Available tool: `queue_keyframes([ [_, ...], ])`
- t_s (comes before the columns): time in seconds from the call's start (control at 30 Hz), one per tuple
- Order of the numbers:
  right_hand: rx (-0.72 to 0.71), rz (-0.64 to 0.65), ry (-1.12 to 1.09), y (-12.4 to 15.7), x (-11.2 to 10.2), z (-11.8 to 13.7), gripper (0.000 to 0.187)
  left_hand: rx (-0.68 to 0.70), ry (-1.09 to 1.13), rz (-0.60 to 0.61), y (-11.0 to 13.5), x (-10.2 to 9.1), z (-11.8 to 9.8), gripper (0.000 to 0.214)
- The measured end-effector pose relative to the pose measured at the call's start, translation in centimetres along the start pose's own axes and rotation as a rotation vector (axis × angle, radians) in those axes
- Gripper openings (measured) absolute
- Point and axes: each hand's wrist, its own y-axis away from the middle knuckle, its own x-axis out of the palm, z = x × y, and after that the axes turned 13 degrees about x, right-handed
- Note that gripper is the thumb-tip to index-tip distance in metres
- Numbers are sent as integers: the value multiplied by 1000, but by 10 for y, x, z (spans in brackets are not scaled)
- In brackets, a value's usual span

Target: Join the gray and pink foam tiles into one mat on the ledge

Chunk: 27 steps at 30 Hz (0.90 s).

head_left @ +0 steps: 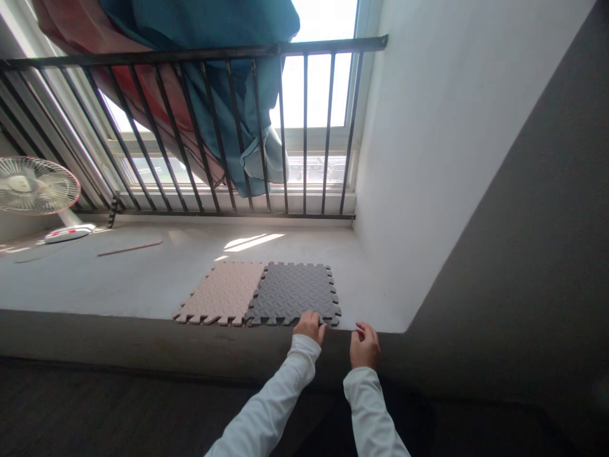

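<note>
My left hand is at the front edge of a grey foam floor tile, its fingers bent over the edge and its thumb lower at the side. That tile lies flat on the window ledge, against a beige foam floor tile on its left; both have toothed edges and a raised tread pattern. To the right of the grey tile, my right hand is by the front edge of the ledge. Its fingers are loosely curled and apart, with nothing visible in them.
The pale ledge runs along a window behind a black metal railing. A blue and red curtain hangs there. On the left are a fan and a thin brown stick. A white wall closes off the right.
</note>
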Motion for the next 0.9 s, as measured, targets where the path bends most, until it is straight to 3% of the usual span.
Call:
queue_keyframes([
  [0.1,-24,-69,-53,-5,-4,-6,33,273,125,88,5,23,-34,28],
  [0.2,-32,-105,-56,-10,-4,-14,35,408,148,61,11,35,-34,36],
  [0.3,-33,-116,-46,-12,-1,-20,34,268,52,29,13,34,-3,43],
  [0.47,-24,-81,-44,-8,11,-20,30,-213,-198,23,13,26,66,57],
  [0.57,-31,-69,-23,-6,18,-23,28,-229,-184,130,12,28,89,51],
  [0.7,-51,-1,-21,-9,23,-33,27,-135,-185,140,11,37,92,42],
  [0.9,-63,14,4,-10,19,-36,27,-57,-177,95,7,52,65,37],
])
